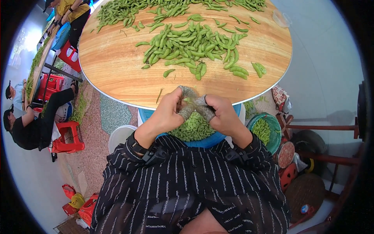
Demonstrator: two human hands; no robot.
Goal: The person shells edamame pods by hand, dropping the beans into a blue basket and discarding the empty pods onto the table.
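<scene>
My left hand [170, 107] and my right hand [220, 112] meet at the table's near edge, with grey coverings on several fingertips. Pinched between them is a green soybean pod [188, 100], partly hidden by the fingers and blurred. Right below sits a blue basin [212, 140] holding shelled green beans [193, 128]. Beyond my hands, a loose pile of soybean pods [191, 45] lies on the round wood-grain table [113, 66], with a few single pods nearer to me.
A larger heap of pods [117, 17] covers the table's far side. Right of my knees stands a green basket [277, 134] with pods in it; a white bucket [119, 136] stands to the left. Other people [29, 124] sit at a long table, near red stools [69, 138].
</scene>
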